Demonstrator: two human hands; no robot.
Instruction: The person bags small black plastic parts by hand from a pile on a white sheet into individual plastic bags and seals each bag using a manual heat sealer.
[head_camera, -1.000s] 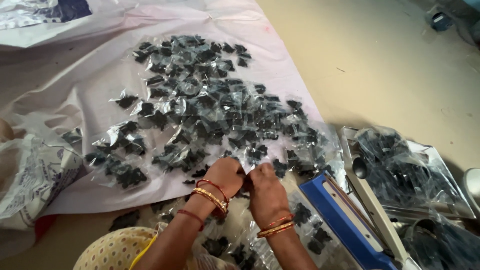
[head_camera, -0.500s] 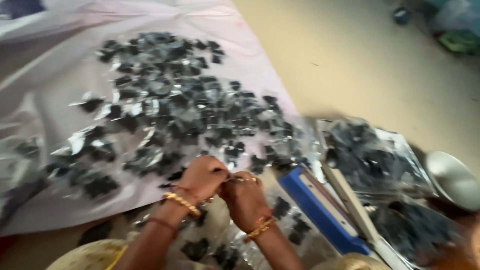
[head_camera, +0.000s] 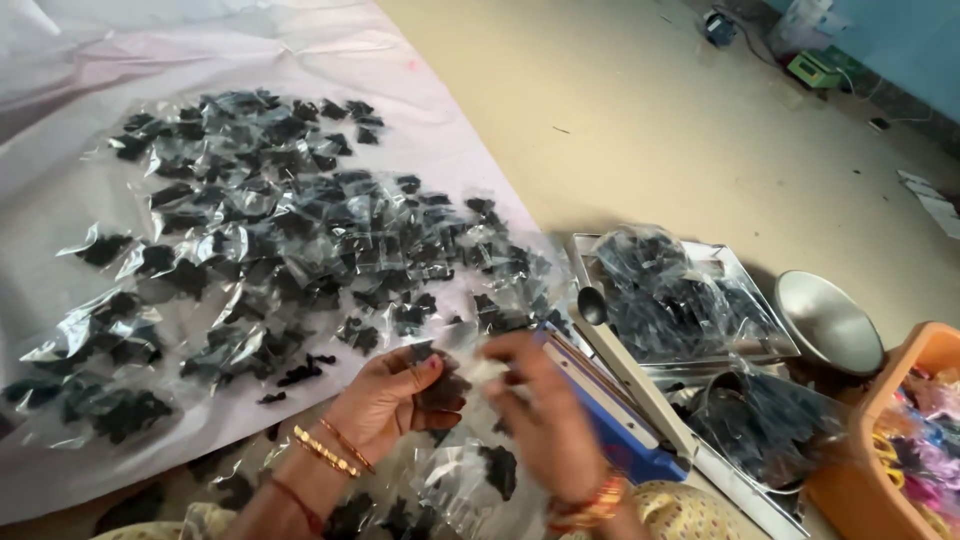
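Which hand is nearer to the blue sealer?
Right. The right hand sits just left of the blue sealer, seemingly overlapping its near edge, though blurred. The left hand is farther left, holding a small packet.

We count two hands, our left hand (head_camera: 385, 400) and right hand (head_camera: 540, 415), meeting over one small clear packet (head_camera: 445, 385) of dark pieces. Beyond them on one pale sheet (head_camera: 60, 200) lie far too many like packets (head_camera: 290, 230) to number. Right of our right hand sit one blue sealer (head_camera: 610, 420), one metal tray (head_camera: 745, 265), one steel bowl (head_camera: 825, 320) and one orange basket (head_camera: 895, 440).
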